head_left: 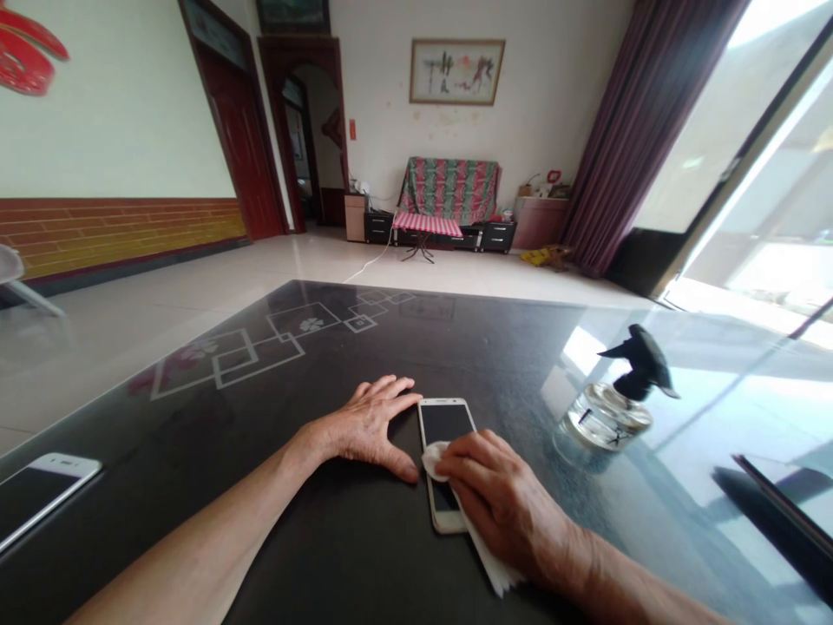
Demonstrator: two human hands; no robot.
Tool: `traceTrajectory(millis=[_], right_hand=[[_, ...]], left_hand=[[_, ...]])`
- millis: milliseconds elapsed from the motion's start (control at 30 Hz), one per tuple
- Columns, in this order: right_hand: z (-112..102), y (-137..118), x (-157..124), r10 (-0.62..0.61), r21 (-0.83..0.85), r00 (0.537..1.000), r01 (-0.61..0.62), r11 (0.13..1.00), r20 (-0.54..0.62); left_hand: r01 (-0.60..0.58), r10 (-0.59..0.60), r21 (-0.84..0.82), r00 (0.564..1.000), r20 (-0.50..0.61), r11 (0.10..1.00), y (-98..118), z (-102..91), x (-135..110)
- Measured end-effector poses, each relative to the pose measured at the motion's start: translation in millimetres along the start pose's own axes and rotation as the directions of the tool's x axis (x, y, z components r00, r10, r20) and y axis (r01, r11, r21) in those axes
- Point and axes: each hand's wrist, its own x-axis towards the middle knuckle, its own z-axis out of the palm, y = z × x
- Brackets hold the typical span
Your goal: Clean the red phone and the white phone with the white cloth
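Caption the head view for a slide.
Right hand holding white tissue against a phone, left hand beside it on the dark table.

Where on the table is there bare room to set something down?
Bare: between the left-edge phone and left hand; beyond the right hand, between the middle phone and spray bottle. Crowded: at that phone, with both hands and tissue.

far side's got a gold-framed rectangular picture [457,72], a red-and-green patterned cloth [450,188] below it and a small red-and-white striped table [426,226] in front, plus a long purple fabric curtain [644,113] far right
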Motion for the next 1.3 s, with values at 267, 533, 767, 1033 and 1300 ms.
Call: traceTrajectory(millis=[267, 533, 767, 1033, 1300], right_hand=[[21.7, -12.0, 18.1, 0.179, -0.058, 0.981, -0.184, 0.981, -0.08], [19.4, -8.9, 17.6, 0.17, -0.006, 0.983, -0.171, 0.985, -0.074], [20.2, -10.4, 17.5, 0.167, 0.012, 0.983, -0.167, 0.986, -0.075], [18.1, -10.9, 18.2, 0.163, 0.006, 0.983, -0.163, 0.987, -0.089], [17.1, -10.3, 19.7, 0.158, 0.012, 0.985, -0.157, 0.987, -0.067]], left_hand=[[0.012, -0.009, -0.034, 0.997, 0.077, 0.999, -5.0, -7.8, -5.4], [0.035, -0.028, -0.039, 0.987, 0.16, 0.999, 3.0, -7.5, -16.9], [0.097, -0.091, -0.059, 0.99, 0.107, 0.994, 11.6, -2.0, -14.7], [0.105, -0.099, -0.082, 0.993, 0.07, 0.991, 11.7, -0.4, -12.0], [0.071, -0.067, -0.06, 0.996, 0.06, 0.996, 5.3, 7.2, -10.7]])
